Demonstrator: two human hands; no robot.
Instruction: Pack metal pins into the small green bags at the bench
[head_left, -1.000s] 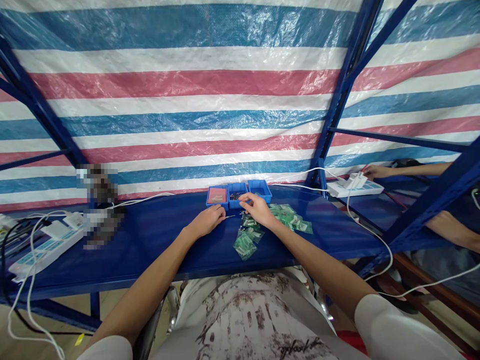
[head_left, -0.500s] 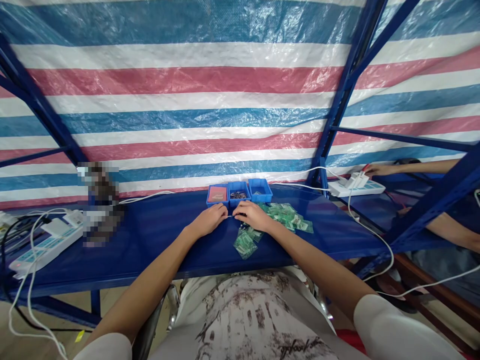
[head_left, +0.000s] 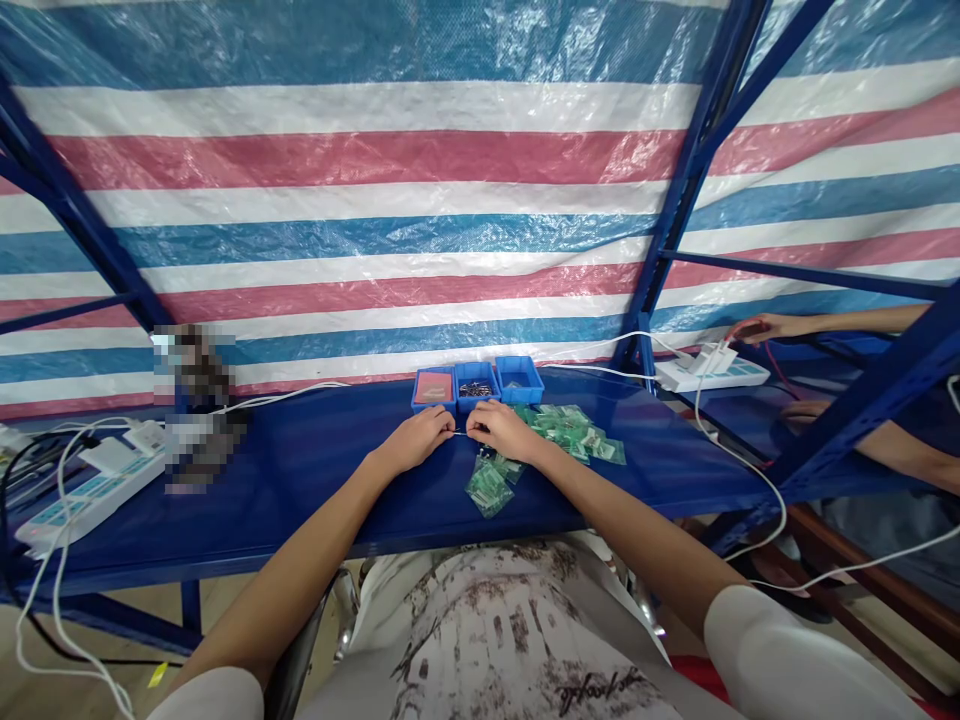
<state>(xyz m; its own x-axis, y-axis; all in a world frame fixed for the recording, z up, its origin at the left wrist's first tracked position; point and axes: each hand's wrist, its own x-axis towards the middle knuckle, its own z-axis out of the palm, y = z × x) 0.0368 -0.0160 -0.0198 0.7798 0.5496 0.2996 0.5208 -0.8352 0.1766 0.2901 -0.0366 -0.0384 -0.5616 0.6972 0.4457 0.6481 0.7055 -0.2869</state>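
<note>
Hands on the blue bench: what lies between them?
A thin pale wire bridges the gap from left hand to right hand, head view.

Left object [head_left: 199, 405] pixelated; thin piece [head_left: 459, 433] (centre) too small to identify.

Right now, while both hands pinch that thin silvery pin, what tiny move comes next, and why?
Probably ease the right hand toward the left hand: their fingertips meet on the thin silvery pin, held level before the three small blue plastic trays.
</note>
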